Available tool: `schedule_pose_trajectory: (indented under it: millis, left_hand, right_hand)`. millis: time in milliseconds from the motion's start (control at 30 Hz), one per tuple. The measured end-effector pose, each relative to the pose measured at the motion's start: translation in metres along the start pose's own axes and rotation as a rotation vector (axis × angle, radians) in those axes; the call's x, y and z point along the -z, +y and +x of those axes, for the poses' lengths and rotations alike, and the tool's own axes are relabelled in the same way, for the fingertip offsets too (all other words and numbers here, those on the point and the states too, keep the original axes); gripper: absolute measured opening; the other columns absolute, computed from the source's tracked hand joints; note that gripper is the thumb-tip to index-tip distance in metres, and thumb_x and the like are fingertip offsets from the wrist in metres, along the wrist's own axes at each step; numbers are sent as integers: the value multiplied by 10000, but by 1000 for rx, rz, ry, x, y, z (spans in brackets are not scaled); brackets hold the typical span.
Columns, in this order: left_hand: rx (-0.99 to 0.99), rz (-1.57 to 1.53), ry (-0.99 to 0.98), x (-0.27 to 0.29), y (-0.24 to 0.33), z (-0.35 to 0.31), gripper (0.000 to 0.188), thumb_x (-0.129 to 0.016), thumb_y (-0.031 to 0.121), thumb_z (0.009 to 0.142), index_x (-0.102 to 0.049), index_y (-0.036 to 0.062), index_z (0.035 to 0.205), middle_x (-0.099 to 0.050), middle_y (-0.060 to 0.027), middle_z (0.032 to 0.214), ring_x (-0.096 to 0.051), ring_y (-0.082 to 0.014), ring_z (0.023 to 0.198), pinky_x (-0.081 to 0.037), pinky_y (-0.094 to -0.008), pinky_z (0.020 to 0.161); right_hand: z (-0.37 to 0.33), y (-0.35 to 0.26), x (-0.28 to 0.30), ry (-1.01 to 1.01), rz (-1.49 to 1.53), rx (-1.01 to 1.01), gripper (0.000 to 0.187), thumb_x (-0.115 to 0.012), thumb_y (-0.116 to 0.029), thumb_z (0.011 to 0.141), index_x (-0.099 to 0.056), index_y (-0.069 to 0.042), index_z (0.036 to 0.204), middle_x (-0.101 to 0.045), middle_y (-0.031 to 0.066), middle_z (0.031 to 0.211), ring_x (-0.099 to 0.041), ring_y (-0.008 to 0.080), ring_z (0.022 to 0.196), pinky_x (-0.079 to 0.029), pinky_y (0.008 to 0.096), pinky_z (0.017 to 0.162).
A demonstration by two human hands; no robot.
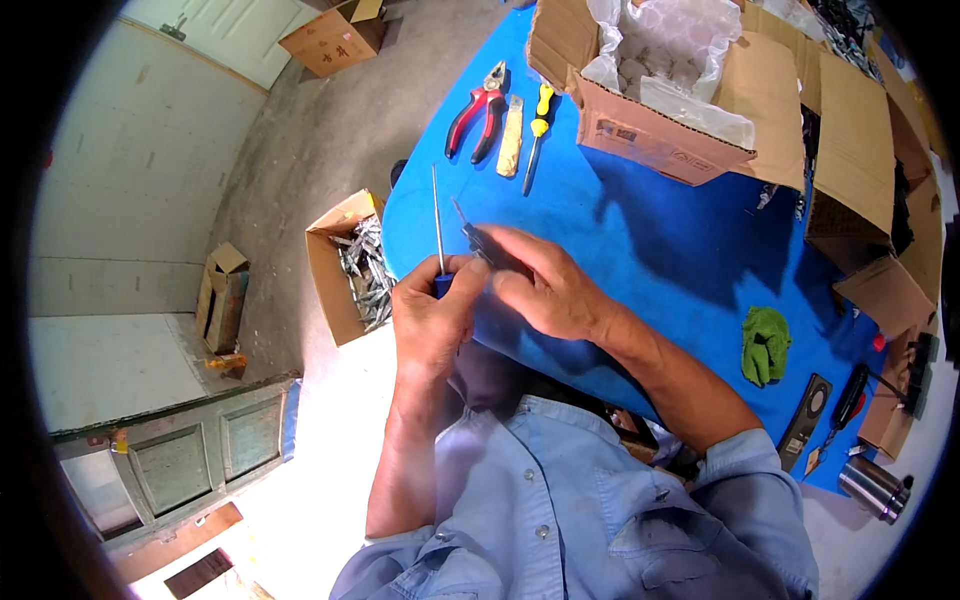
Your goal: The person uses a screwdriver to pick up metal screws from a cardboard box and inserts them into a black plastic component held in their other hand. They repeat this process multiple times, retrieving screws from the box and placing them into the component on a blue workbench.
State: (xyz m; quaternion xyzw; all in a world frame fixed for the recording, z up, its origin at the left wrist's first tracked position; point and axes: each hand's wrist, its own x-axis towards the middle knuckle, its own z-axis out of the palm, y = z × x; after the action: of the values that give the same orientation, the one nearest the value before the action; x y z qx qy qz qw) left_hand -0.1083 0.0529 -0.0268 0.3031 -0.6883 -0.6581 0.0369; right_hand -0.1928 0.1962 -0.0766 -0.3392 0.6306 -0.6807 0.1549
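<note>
Your left hand (432,318) is fisted around the blue handle of a screwdriver (438,235), its thin steel shaft standing straight up over the near edge of the blue table (640,240). Just beside it, your right hand (545,290) pinches a small dark metal part (472,236) between thumb and curled fingers. Further off lie red-handled pliers (475,115), a flat tan tool and a yellow-handled screwdriver (537,125). Beyond stands an open corrugated cardboard box (665,135) stuffed with crinkled clear plastic.
</note>
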Motion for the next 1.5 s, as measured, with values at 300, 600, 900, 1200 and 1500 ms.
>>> schedule_pose_trajectory:
  millis: [300, 600, 900, 1200, 1500]
  left_hand:
    - [14, -27, 0, -11, -3, -2, 233, -778, 234, 942, -686, 24, 900, -542, 32, 597, -438, -44, 435, -326, -227, 390]
    - [-8, 74, 70, -20, 1, -6, 201, -771, 195, 913, -723, 19, 826, -635, 42, 711, -472, -16, 590, -361, -208, 516]
    - [32, 101, -16, -9, 4, -13, 190, -771, 181, 902, -701, 9, 861, -599, 42, 689, -475, -26, 567, -363, -213, 504]
    - [57, -39, 32, 12, -6, -25, 201, -768, 192, 925, -674, 16, 901, -550, 27, 621, -442, -50, 448, -336, -232, 412]
    - [49, -187, 23, 39, -24, -39, 211, -785, 204, 941, -677, 24, 935, -588, 8, 660, -444, -48, 445, -346, -226, 401]
  right_hand:
    - [-2, -9, 4, -8, 305, -270, 388, -495, -124, 1049, -577, 51, 1385, -595, 20, 940, -529, 90, 789, -479, 248, 695]
    - [-1, 7, 1, 47, 417, -230, 387, -515, -162, 1069, -588, 30, 1397, -614, -13, 947, -537, 46, 776, -472, 216, 654]
    - [3, -4, 16, 118, 576, -369, 361, -506, -225, 1100, -607, -1, 1364, -653, 25, 1101, -593, 76, 917, -520, 242, 752]
    - [5, -4, 12, 92, 447, -340, 376, -443, -213, 1099, -579, 19, 1363, -684, 83, 1162, -638, 139, 1028, -570, 283, 800]
    - [1, -1, 2, 88, 378, -291, 388, -509, -76, 1039, -538, 36, 1409, -661, 128, 1234, -647, 179, 1070, -578, 297, 794]
